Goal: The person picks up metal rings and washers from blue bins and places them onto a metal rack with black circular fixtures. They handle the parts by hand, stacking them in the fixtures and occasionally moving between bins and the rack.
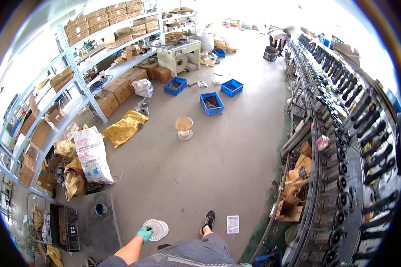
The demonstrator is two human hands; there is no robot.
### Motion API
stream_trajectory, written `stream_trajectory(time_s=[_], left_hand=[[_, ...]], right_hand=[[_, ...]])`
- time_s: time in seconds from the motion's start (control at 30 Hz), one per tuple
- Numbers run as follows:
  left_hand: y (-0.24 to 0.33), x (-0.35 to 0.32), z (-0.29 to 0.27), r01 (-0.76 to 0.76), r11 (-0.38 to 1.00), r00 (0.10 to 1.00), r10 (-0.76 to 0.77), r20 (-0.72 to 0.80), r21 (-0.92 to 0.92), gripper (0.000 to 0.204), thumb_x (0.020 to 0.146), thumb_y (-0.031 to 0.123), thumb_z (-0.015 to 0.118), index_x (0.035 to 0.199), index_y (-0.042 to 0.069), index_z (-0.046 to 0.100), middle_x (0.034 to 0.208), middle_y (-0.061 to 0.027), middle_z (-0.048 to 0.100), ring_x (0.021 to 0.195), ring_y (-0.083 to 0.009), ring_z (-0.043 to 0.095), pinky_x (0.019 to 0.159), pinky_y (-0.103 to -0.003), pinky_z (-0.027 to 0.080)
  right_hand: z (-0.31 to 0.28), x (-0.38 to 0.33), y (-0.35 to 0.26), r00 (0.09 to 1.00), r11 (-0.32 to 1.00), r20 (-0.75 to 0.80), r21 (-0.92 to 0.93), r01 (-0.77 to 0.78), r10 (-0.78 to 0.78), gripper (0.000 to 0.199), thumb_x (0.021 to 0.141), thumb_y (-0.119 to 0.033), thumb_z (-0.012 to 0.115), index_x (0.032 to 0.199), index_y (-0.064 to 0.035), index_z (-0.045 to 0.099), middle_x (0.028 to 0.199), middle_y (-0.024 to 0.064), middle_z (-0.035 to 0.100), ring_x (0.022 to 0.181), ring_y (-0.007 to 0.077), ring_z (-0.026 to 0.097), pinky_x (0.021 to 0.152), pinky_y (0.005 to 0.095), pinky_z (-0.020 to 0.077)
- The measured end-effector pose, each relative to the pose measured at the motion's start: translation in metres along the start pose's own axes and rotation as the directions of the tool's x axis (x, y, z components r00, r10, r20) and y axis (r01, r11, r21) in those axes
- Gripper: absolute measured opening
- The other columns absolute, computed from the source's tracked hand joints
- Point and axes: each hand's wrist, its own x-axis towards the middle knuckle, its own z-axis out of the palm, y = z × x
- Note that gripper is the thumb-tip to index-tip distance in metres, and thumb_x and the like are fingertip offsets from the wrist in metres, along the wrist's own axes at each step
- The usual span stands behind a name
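My left hand [144, 233], in a green glove, comes up from the lower edge and grips the rim of a white round spool flange [158, 229] low over the concrete floor. My right hand is not in view; only a sliver of green shows at the bottom edge. My black shoe [208, 220] stands just right of the spool, and my grey trousers fill the bottom middle.
A white paper sheet [232, 224] lies by my shoe. A long machine line [338, 155] runs down the right. Shelving with cardboard boxes [75, 66] lines the left, with sacks [91, 153] below. Blue crates [211, 103] and a small spool [184, 128] sit ahead. Another person [278, 39] bends far off.
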Motion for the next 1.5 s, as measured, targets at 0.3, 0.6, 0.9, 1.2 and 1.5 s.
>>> stream_trajectory(time_s=[0.3, 0.6, 0.9, 1.2, 1.5], left_hand=[[0.016, 0.079, -0.034, 0.283, 0.941, 0.959, -0.273, -0.076, 0.185, 0.063, 0.104, 0.054, 0.038, 0.114, 0.002, 0.073, 0.105, -0.0216, 0.074, 0.094, -0.0381, 0.072, 0.086, -0.045, 0.056], [0.155, 0.279, -0.015, 0.287, 0.808, 0.943, -0.333, 0.002, -0.515, 0.054, 0.106, 0.038, 0.04, 0.096, -0.001, 0.076, 0.088, -0.0197, 0.076, 0.087, -0.029, 0.073, 0.091, -0.04, 0.052], [0.481, 0.54, -0.153, 0.033, 0.909, 0.992, -0.079, -0.094, -0.416, 0.055, 0.108, 0.042, 0.041, 0.107, 0.0, 0.076, 0.091, -0.0123, 0.079, 0.088, -0.0167, 0.071, 0.087, -0.034, 0.052], [0.811, 0.669, -0.277, 0.053, 0.735, 0.998, -0.07, 0.001, -0.676, 0.066, 0.107, 0.056, 0.037, 0.12, 0.002, 0.072, 0.113, -0.0115, 0.075, 0.107, -0.0223, 0.069, 0.089, -0.036, 0.054], [1.02, 0.777, -0.388, -0.032, 0.756, 0.999, -0.001, -0.05, -0.653, 0.07, 0.106, 0.058, 0.039, 0.116, -0.004, 0.071, 0.123, -0.0133, 0.071, 0.109, -0.0229, 0.068, 0.093, -0.038, 0.055]], right_hand=[[-0.383, 0.13, -0.275, 0.988, 0.443, -0.143, 0.884, 0.153, -0.055, 0.02, 0.101, -0.019, 0.057, 0.115, -0.0048, 0.061, 0.092, 0.0131, 0.068, 0.075, 0.0312, 0.069, 0.064, 0.0451, 0.0581], [-0.532, 0.192, -0.41, 0.999, 0.598, -0.044, 0.8, 0.042, -0.012, 0.023, 0.1, -0.02, 0.061, 0.118, -0.0077, 0.064, 0.095, 0.0099, 0.07, 0.072, 0.0259, 0.07, 0.063, 0.0401, 0.0581], [-0.638, 0.189, -0.457, 1.0, 0.903, -0.01, 0.429, -0.006, 0.011, 0.033, 0.099, -0.024, 0.061, 0.123, -0.0017, 0.065, 0.107, 0.013, 0.071, 0.087, 0.024, 0.07, 0.075, 0.038, 0.0562], [-0.797, 0.376, -0.655, 0.936, 0.317, 0.278, 0.887, -0.336, 0.216, 0.042, 0.104, -0.02, 0.053, 0.138, 0.0037, 0.049, 0.131, 0.0262, 0.059, 0.101, 0.0413, 0.069, 0.082, 0.0511, 0.0602], [-1.028, 0.688, -0.923, 0.986, 0.306, 0.161, 0.938, -0.163, 0.032, 0.054, 0.105, -0.029, 0.054, 0.146, 0.0042, 0.041, 0.141, 0.0263, 0.054, 0.116, 0.0414, 0.064, 0.098, 0.0539, 0.0553]])
